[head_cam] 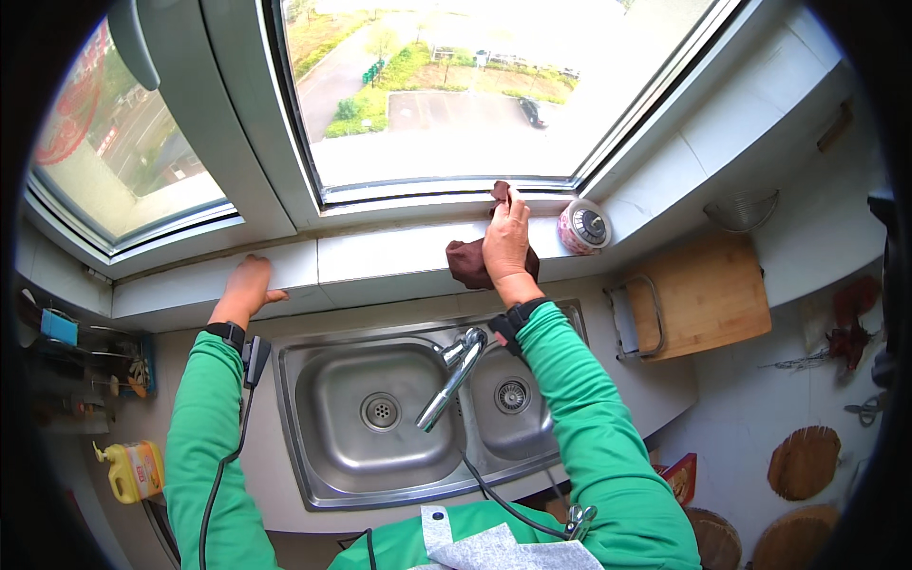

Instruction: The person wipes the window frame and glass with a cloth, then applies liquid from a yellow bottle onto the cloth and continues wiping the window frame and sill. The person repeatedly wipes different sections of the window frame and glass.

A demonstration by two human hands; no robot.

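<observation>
My right hand (507, 239) grips a dark brown cloth (470, 263) at the bottom rail of the window frame (420, 204). One end of the cloth touches the frame and the rest hangs over the tiled windowsill (385, 249). On the sill's left part rests my left hand (247, 286), holding nothing, with its thumb apart and its other fingers partly hidden. A pink and white lidded jar (584, 226) stands on the sill to the right of my right hand.
Below the sill lies a steel double sink (377, 427) with a chrome faucet (452, 388). Wooden cutting boards (698, 296) stand in a rack at the right. A yellow detergent bottle (132, 470) and a utensil rack (92, 356) are at the left. A window handle (139, 46) is at the upper left.
</observation>
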